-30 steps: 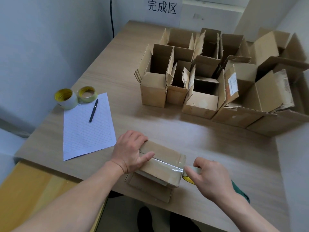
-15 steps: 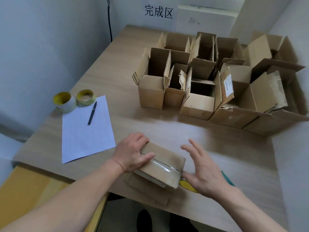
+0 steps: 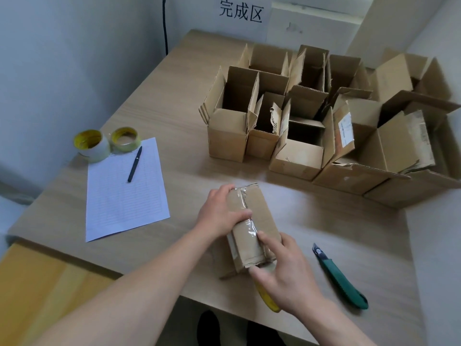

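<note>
A small brown cardboard box (image 3: 260, 213), sealed along its top with clear tape, lies near the table's front edge with its long side pointing away from me. My left hand (image 3: 219, 213) grips its left side, thumb across the taped seam. My right hand (image 3: 282, 268) holds the box's near end, fingers on top along the tape and thumb against the end face. A yellow-cored tape roll (image 3: 269, 299) lies partly hidden under my right wrist. A loose cardboard flap sticks out beneath the box.
A green utility knife (image 3: 341, 278) lies right of my right hand. Several open cardboard boxes (image 3: 296, 156) crowd the back right. A lined sheet (image 3: 124, 193) with a black pen (image 3: 134, 164) and two tape rolls (image 3: 91, 145) sit on the table (image 3: 187, 156) at left.
The box has turned from lying crosswise to pointing away from me. My right hand let go of the tape roll, opened, then came onto the box's near end.
</note>
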Action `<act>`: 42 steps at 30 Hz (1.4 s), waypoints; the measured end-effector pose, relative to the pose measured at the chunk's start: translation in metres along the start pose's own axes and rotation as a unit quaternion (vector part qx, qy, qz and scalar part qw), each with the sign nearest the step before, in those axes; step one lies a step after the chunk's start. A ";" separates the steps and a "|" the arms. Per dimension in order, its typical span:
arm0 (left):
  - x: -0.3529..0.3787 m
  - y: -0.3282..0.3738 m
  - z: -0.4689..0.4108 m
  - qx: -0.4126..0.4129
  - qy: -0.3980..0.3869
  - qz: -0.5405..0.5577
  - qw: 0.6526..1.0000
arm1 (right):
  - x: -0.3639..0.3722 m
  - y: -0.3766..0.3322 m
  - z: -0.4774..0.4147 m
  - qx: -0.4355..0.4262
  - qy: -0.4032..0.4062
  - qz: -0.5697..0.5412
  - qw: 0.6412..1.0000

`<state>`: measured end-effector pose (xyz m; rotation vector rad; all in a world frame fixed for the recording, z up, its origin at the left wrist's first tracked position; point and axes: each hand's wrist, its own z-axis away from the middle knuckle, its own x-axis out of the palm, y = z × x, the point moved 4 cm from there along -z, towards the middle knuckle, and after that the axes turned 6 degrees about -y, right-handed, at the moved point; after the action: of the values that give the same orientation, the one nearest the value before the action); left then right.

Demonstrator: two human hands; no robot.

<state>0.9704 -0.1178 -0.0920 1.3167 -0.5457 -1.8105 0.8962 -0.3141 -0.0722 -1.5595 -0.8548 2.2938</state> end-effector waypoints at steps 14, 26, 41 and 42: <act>-0.005 0.003 -0.040 -0.093 0.072 0.239 0.964 | -0.004 0.003 -0.027 0.048 -0.030 -0.125 0.991; 0.050 -0.027 0.129 -0.047 0.070 0.250 0.965 | 0.007 -0.003 -0.044 0.078 0.033 -0.185 0.979; 0.074 -0.026 0.114 -0.175 0.062 0.315 0.931 | 0.001 -0.001 -0.047 0.018 -0.034 -0.150 0.988; 0.074 -0.027 0.114 -0.180 0.079 0.303 0.933 | -0.002 0.003 -0.043 -0.001 -0.045 -0.180 0.983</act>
<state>0.8464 -0.1747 -0.1133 0.8983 -0.4408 -1.2093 0.9367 -0.3028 -0.0835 -1.1920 -1.0640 2.1119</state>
